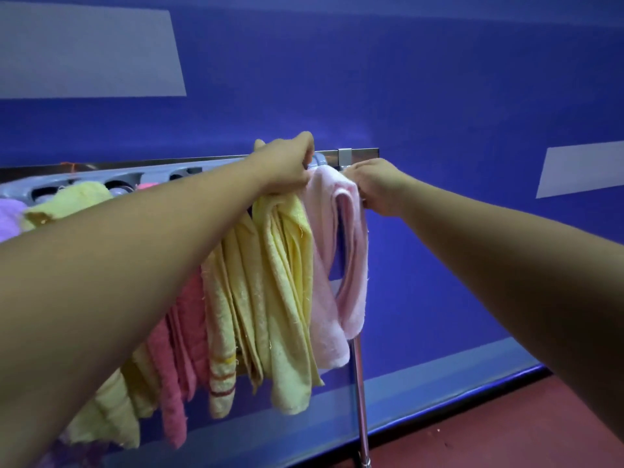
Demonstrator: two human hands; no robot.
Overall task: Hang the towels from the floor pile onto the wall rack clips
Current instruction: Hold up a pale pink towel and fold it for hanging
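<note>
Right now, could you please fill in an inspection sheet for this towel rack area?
Surface: red floor at lower right; the pile is out of view.
Job's things: pale pink towel at the right end of the wall rack; yellow towels, dark pink towel and purple towel hang leftward.
Clutter: nothing seen.
Hands: left hand and right hand both grip the pale pink towel's top edge.
Cables: nothing seen.
Surroundings: blue wall, grey patches, chrome pole below the rack.

arms outstretched, left hand (286, 165) gripping yellow towel (287, 265), right hand (376, 187) pinching pink towel (322, 231)
</note>
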